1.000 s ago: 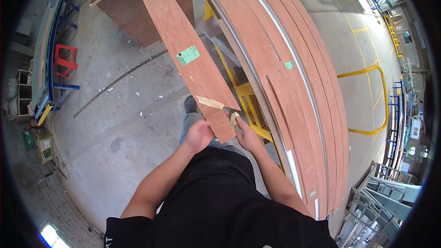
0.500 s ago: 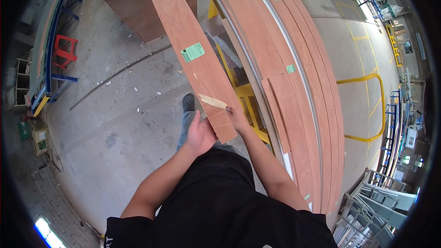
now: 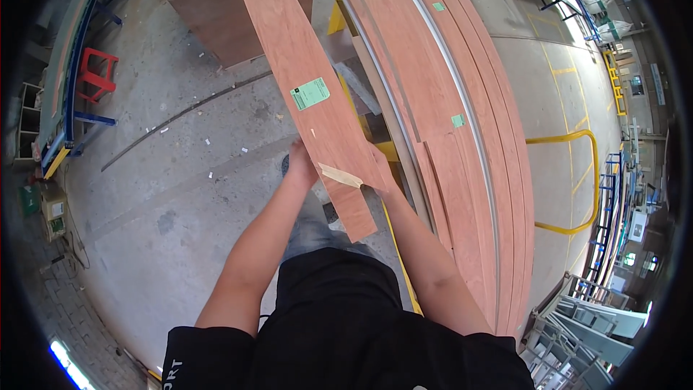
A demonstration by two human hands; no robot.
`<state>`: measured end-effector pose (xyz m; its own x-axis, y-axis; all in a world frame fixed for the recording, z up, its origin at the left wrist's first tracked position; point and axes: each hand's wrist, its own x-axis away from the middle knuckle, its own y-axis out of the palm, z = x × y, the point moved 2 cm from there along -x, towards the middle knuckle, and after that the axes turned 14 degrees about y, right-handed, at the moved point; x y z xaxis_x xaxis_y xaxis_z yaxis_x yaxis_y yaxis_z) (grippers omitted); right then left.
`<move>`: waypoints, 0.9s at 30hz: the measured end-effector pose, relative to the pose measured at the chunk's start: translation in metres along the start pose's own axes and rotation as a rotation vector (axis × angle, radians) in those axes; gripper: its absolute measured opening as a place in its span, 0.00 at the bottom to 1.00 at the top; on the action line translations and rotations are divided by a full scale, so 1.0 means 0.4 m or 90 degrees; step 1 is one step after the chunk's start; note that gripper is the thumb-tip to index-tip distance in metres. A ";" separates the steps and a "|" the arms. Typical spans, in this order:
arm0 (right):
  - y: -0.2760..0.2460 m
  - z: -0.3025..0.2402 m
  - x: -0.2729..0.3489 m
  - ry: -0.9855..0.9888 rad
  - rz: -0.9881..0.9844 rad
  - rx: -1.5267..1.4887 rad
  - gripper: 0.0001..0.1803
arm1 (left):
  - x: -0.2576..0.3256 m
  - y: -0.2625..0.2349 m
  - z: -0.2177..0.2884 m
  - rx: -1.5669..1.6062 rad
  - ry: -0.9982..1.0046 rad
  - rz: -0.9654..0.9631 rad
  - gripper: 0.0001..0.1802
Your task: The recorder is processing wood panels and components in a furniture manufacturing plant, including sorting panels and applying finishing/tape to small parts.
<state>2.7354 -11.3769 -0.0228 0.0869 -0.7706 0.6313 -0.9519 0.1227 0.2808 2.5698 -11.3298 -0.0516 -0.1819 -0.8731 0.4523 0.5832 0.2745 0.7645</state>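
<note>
A long reddish-brown wooden plank [image 3: 281, 36] stretches away from me, its near end in front of my waist. On its face are a green label [image 3: 310, 94] and, closer to me, a pale yellowish strip [image 3: 341, 175] that looks like tape, running slantwise across the grain. My left hand [image 3: 299, 164] grips the plank's left edge, fingers hidden beneath the wood. At the right edge, my right hand [image 3: 383, 172] grips it beside the strip's end, and most of its fingers are hidden too.
Several similar planks [image 3: 462, 79] lie stacked on a yellow stand [image 3: 336, 18] to the right. Past them is a yellow rail [image 3: 595, 180]. A brown wooden box [image 3: 216, 18] stands at the far end, and a red stool [image 3: 97, 76] at the left by a blue-framed rack [image 3: 65, 87].
My left hand has moved from near the plank's end up along its left edge. My right hand has also slid farther along. The plank's near end has shifted slightly toward me.
</note>
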 end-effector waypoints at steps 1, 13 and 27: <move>-0.007 0.012 0.006 0.005 0.004 0.014 0.33 | -0.021 0.010 0.009 -0.046 0.030 0.027 0.19; 0.065 0.054 -0.095 -0.003 -0.088 -0.255 0.19 | -0.366 -0.314 -0.156 0.077 0.073 -0.006 0.17; 0.005 0.074 -0.123 0.016 -0.074 -0.158 0.15 | -0.320 -0.208 -0.138 -0.553 0.139 0.040 0.17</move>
<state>2.7203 -11.3573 -0.0748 0.2018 -0.7732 0.6013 -0.8338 0.1865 0.5196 2.5882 -11.2630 -0.1985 -0.0267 -0.9483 0.3162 0.9965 -0.0002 0.0835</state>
